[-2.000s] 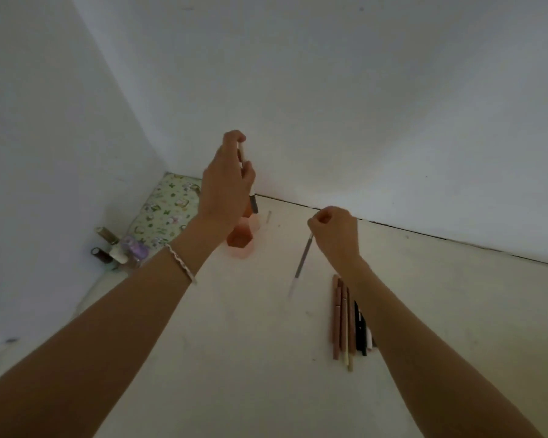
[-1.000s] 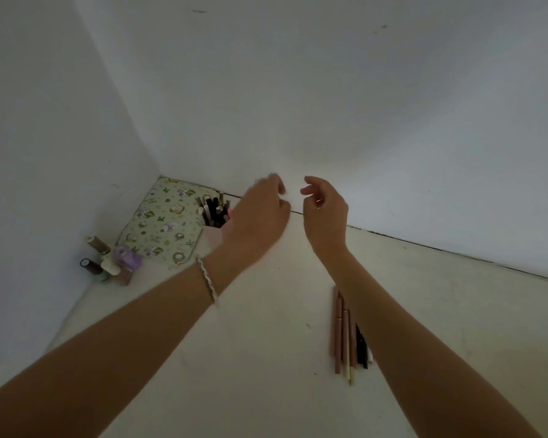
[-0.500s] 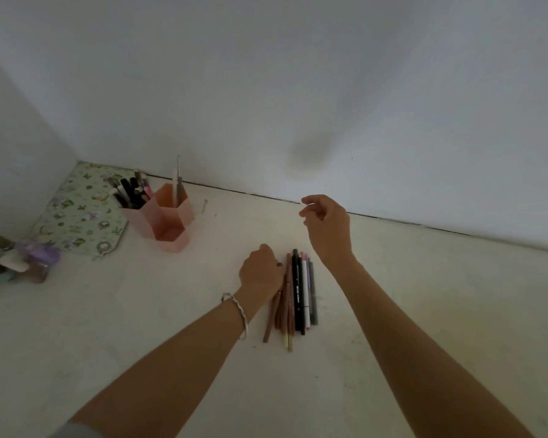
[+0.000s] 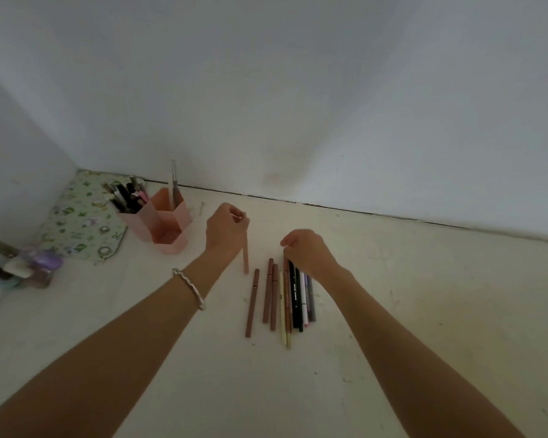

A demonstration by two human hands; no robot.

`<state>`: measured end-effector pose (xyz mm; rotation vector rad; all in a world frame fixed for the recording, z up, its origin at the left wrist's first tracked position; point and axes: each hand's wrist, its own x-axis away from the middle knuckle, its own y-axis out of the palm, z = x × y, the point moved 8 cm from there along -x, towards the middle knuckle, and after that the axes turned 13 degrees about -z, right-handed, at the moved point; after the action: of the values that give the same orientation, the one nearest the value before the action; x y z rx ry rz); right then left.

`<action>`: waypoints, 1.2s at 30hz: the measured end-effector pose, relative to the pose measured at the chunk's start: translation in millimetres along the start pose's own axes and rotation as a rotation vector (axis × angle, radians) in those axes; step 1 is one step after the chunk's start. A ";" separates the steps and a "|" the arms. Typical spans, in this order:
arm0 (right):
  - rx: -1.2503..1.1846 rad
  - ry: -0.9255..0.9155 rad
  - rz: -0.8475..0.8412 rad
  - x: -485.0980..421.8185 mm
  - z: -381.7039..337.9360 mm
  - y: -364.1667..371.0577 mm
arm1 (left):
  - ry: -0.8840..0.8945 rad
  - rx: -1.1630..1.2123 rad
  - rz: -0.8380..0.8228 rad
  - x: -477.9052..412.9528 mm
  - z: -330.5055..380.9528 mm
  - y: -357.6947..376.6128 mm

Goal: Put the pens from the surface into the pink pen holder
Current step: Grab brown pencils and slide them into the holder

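The pink pen holder [image 4: 168, 227] stands at the back left with several pens in its left compartment and one tall grey pen [image 4: 173, 184] in the right one. My left hand [image 4: 225, 232] pinches a pinkish-brown pen [image 4: 245, 254] that hangs down, lifted off the surface, to the right of the holder. My right hand [image 4: 307, 251] has its fingertips curled down onto the top ends of a row of several pens [image 4: 285, 298] lying on the surface. Whether it grips one I cannot tell.
A floral cloth pouch [image 4: 79, 222] lies in the back left corner behind the holder. Small bottles [image 4: 23, 263] stand at the far left. White walls close the back and left. A bracelet [image 4: 190, 287] sits on my left wrist.
My left hand has lifted one brown pen from the row and raised it toward the holder. My right hand has come down onto the pens' top ends.
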<state>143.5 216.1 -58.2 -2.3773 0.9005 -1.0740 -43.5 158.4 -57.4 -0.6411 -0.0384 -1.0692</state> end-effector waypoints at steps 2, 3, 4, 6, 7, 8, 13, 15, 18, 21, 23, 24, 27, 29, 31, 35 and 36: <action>0.142 0.022 -0.082 -1.3 -5.6 20.7 | 0.059 0.081 0.025 -0.2 9.0 -14.6; 0.213 0.033 -0.111 -1.1 -10.0 30.7 | 0.087 0.097 0.038 0.5 12.6 -20.8; 0.271 0.042 -0.133 0.0 -13.8 39.9 | 0.114 0.106 0.052 1.7 16.2 -25.2; 0.319 0.031 -0.158 2.4 -25.5 59.9 | 0.160 0.123 0.079 4.9 20.0 -32.6; 0.316 0.014 -0.156 3.8 -32.9 70.8 | 0.180 0.127 0.094 6.8 21.2 -36.0; 0.308 -0.001 -0.138 4.8 -38.8 80.6 | 0.202 0.125 0.112 9.0 23.2 -38.8; 0.404 -0.060 -0.121 -1.2 -54.0 127.2 | 0.325 0.129 0.167 20.1 38.5 -60.8; 0.261 -0.050 -0.100 -6.1 -50.2 122.6 | 0.388 0.125 0.206 22.1 48.7 -80.9; -0.026 -0.047 0.079 -11.5 -53.4 80.9 | 0.494 0.101 0.336 20.6 67.7 -128.3; -0.263 -0.173 0.392 -5.4 -72.0 23.3 | 0.544 0.060 0.470 16.3 78.8 -174.8; -0.415 -0.274 0.515 0.8 -87.1 -2.4 | 0.520 -0.018 0.491 9.6 76.8 -190.3; -0.479 -0.313 0.544 1.6 -93.7 -9.7 | 0.495 -0.071 0.475 5.0 73.8 -192.2; -0.557 -0.418 0.587 3.1 -115.5 -16.6 | 0.418 -0.290 0.372 -6.9 61.3 -182.8; -0.561 -0.483 0.577 2.1 -131.5 -11.4 | 0.388 -0.499 0.316 -14.1 52.8 -173.4; -0.539 -0.544 0.558 -0.3 -146.9 -2.3 | 0.319 -0.712 0.254 -22.7 43.7 -167.3; -0.492 -0.612 0.507 -11.2 -173.6 24.1 | 0.251 -0.738 0.233 -29.3 37.0 -180.6; -0.474 -0.620 0.489 -15.1 -179.5 32.5 | 0.273 -0.699 0.262 -26.0 39.2 -187.5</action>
<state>-14.8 189.3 29.7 -2.3955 1.4760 0.0825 -200.2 139.4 54.2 -1.0838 0.6647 -0.8954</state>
